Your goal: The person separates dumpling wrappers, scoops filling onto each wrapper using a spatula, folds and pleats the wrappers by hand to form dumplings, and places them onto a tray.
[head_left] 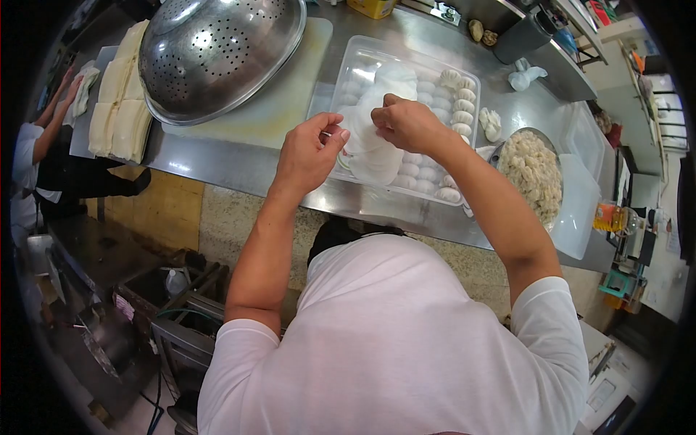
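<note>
Thin round white wrappers [373,156] lie in an overlapping pile over a clear plastic tray [471,72]. Pleated white dumplings [462,105] and smooth white rounds [417,174] sit in rows in the tray. At the left edge of the pile is my left hand [308,152], its thumb and fingertips brought together; whatever they pinch is too small to name. My right hand [409,125] is over the pile with its fingers curled in, and its fingertips meet the upper wrappers. What it grips is hidden.
A metal colander [217,58] rests upside down on a cutting board [290,94]. Stacked pale sheets [119,101] lie at the left. Right of the tray are a bowl of pale filling [531,172], a crumpled cloth [490,125] and a plastic lid [576,210]. Another person's arm [52,119] shows far left.
</note>
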A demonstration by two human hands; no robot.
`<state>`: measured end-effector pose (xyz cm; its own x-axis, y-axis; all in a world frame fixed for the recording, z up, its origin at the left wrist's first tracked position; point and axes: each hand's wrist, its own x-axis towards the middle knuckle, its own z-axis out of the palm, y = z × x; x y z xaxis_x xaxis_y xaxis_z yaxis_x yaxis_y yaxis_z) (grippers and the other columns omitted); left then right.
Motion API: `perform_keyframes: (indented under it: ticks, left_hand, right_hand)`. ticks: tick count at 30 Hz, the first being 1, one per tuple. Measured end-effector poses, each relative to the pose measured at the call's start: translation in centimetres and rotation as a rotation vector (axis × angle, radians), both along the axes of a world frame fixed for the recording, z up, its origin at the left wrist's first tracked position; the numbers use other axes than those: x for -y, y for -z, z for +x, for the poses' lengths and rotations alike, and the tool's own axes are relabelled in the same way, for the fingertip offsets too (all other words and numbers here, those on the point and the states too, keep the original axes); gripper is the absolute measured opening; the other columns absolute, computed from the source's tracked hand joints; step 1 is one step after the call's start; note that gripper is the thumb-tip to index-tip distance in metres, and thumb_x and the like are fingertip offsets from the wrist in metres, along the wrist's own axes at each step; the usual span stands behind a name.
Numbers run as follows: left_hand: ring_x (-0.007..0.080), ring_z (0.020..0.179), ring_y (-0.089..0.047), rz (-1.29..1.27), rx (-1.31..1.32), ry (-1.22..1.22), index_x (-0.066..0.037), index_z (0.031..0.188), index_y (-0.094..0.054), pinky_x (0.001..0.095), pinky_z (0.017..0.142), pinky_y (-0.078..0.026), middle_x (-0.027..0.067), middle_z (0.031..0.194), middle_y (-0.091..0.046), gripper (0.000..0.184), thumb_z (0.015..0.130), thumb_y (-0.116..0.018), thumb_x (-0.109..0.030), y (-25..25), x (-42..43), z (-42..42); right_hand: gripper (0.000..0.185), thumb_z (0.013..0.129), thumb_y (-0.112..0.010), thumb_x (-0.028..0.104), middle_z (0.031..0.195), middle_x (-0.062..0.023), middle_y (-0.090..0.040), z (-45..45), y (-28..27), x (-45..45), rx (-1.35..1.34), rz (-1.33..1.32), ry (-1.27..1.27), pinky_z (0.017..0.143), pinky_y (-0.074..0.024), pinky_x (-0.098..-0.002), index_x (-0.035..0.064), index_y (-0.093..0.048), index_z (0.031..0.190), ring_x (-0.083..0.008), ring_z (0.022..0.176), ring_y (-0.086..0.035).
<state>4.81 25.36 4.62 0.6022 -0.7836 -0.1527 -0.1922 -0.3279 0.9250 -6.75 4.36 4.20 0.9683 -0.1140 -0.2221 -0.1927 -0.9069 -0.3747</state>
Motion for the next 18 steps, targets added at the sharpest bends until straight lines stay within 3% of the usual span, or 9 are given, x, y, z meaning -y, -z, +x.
perform_keyframes:
  ticks: [4, 7, 11, 16, 18]
  left_hand:
    - [0.012, 0.086, -0.065, -0.003, -0.018, 0.003, 0.005, 0.124, -0.066, 0.0278, 0.078, -0.053, 0.0085, 0.1, -0.073, 0.038, 0.095, -0.071, -0.019, 0.3, 0.0, 0.1]
    - [0.0116, 0.085, -0.064, -0.001, -0.03, -0.002, 0.004, 0.123, -0.067, 0.0274, 0.078, -0.052, 0.0079, 0.099, -0.073, 0.037, 0.095, -0.071, -0.019, 0.4, -0.1, 0.2]
    - [0.0112, 0.085, -0.064, -0.009, 0.0, -0.001, 0.004, 0.123, -0.067, 0.0269, 0.078, -0.052, 0.0072, 0.097, -0.072, 0.037, 0.095, -0.071, -0.019, 1.0, -0.2, 0.4]
    - [0.0107, 0.084, -0.064, -0.008, -0.015, 0.005, 0.004, 0.122, -0.067, 0.0265, 0.079, -0.052, 0.006, 0.096, -0.072, 0.034, 0.095, -0.071, -0.017, 0.9, -0.1, 0.6]
    - [0.0105, 0.084, -0.063, -0.022, 0.005, 0.002, 0.004, 0.121, -0.068, 0.0266, 0.079, -0.052, 0.0056, 0.095, -0.072, 0.034, 0.095, -0.071, -0.017, 1.5, -0.3, 0.7]
  right_hand:
    - [0.007, 0.088, -0.061, 0.008, 0.098, -0.0157, -0.064, 0.1, 1.3, -0.1, 0.145, 0.089, 0.143, 0.077, -0.0543, -0.0463, 0.0065, -0.066, 0.093, -0.0373, 0.088, -0.067]
    - [0.009, 0.089, -0.06, 0.006, 0.098, -0.0173, -0.063, -0.1, 2.1, 1.0, 0.296, 0.226, -0.041, 0.078, -0.0527, -0.0464, 0.0045, -0.062, 0.099, -0.0384, 0.086, -0.065]
    - [0.012, 0.089, -0.063, 0.008, 0.097, -0.0181, -0.063, 0.0, 2.2, 0.8, 0.297, 0.235, 0.001, 0.078, -0.0513, -0.0473, 0.0028, -0.058, 0.099, -0.0403, 0.083, -0.063]
    - [0.022, 0.087, -0.072, 0.014, 0.089, -0.0168, -0.067, 0.7, 1.6, 1.3, 0.16, 0.197, 0.301, 0.072, -0.0505, -0.0405, -0.0014, -0.061, 0.099, -0.0305, 0.081, -0.066]
    - [0.026, 0.087, -0.071, 0.014, 0.092, -0.0193, -0.069, 0.8, 2.0, 2.9, 0.151, 0.299, 0.376, 0.074, -0.052, -0.0414, -0.0039, -0.064, 0.104, -0.0318, 0.084, -0.068]
